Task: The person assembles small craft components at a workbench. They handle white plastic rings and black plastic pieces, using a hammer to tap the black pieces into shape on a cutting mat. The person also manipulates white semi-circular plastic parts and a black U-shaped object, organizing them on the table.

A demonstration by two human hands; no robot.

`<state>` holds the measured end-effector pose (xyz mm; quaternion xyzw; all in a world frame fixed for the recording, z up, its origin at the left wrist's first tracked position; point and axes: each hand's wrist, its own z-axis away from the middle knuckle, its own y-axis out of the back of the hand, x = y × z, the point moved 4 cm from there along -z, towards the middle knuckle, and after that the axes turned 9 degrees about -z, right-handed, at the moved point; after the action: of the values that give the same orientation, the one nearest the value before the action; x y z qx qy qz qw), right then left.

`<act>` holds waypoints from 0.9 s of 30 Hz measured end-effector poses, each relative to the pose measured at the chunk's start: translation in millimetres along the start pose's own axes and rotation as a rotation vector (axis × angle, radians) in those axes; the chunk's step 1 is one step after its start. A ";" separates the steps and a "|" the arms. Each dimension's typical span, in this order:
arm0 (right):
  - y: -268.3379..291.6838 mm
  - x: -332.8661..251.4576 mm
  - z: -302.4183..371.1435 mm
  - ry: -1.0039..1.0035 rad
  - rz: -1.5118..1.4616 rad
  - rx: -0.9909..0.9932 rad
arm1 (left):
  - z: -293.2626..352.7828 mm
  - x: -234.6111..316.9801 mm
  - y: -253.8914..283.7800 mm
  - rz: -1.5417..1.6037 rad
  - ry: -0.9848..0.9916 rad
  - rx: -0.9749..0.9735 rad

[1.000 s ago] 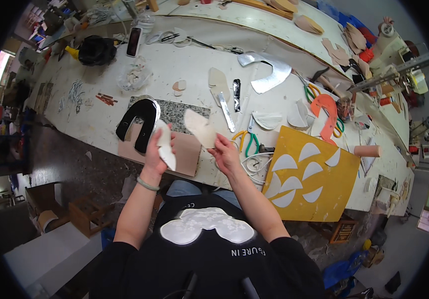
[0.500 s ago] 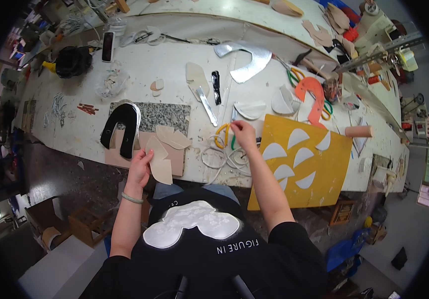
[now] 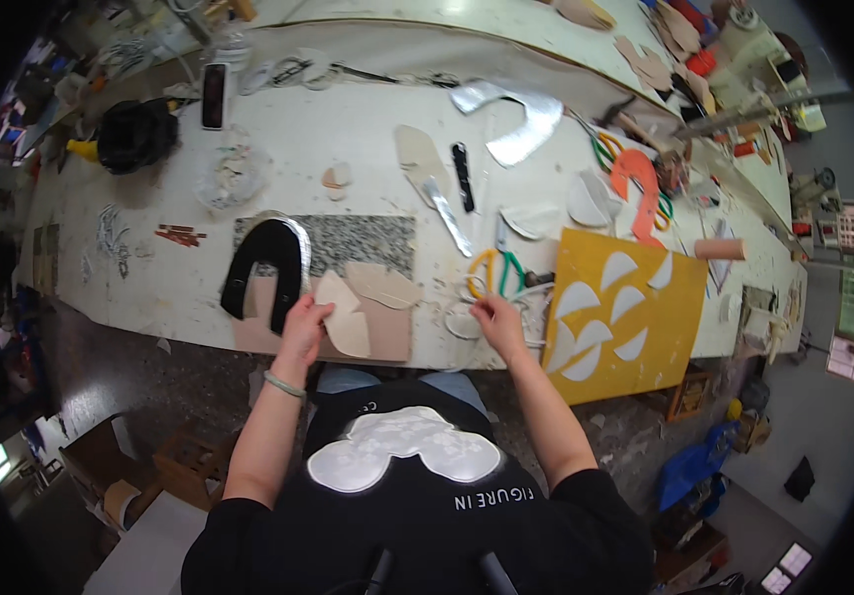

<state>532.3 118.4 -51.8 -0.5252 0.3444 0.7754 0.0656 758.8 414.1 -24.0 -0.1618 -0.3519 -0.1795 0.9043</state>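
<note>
My left hand [image 3: 305, 330] pinches a beige cut piece with pointed lobes [image 3: 344, 315], holding it over the pink sheet [image 3: 382, 332]. A second beige piece [image 3: 383, 285] lies just beyond it. A black horseshoe-shaped pad with a silver edge [image 3: 266, 263] lies beyond my left hand. My right hand [image 3: 499, 325] has its fingertips pressed together beside a whitish rounded shape [image 3: 463, 321] and white cords; what it grips, if anything, is unclear. Scissors with yellow and green handles [image 3: 510, 272] lie just beyond my right hand.
On the right, a yellow board [image 3: 586, 260] carries several white half-moon pieces. A granite slab [image 3: 363, 238] lies partly under the pink sheet. Farther off are a silver curved piece [image 3: 526, 131], an orange curved template [image 3: 638, 188], a black bag [image 3: 137, 136] and a phone [image 3: 214, 96].
My right hand has come back toward my body, away from the scissors. My left hand still holds the beige piece. The whole view has shifted slightly.
</note>
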 end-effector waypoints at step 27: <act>9.8 3.0 52.9 -0.414 0.566 0.280 | -69.0 23.7 7.3 -0.312 -0.053 -0.247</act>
<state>485.8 142.2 -38.6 -0.2273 0.5578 0.7982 -0.0119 818.2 386.7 -57.1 -0.2193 -0.3716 -0.3551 0.8293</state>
